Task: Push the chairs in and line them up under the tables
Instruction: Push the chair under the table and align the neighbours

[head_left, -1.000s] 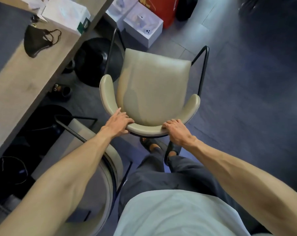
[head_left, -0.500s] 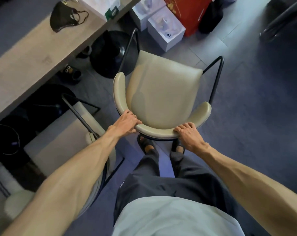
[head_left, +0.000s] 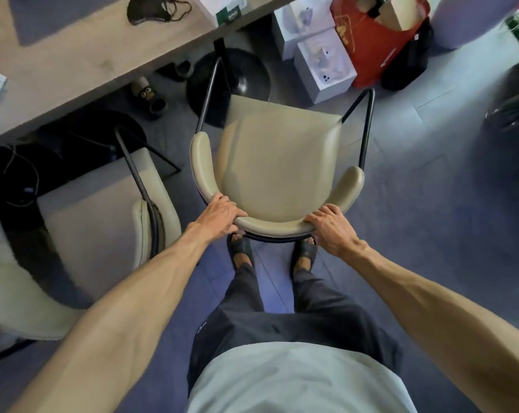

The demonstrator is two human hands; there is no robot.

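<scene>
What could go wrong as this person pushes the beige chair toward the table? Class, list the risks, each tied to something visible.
1. The front legs of the chair may strike the round black base under the table.
2. The slippers lying on the floor there could get shoved.
3. It might scrape the neighbouring chair close on its left.

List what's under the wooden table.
Under the table: a round black base, slippers, dark cables and the front frame of a second chair. Farther back the tabletop covers everything. The held chair stands mostly clear of it.
</scene>
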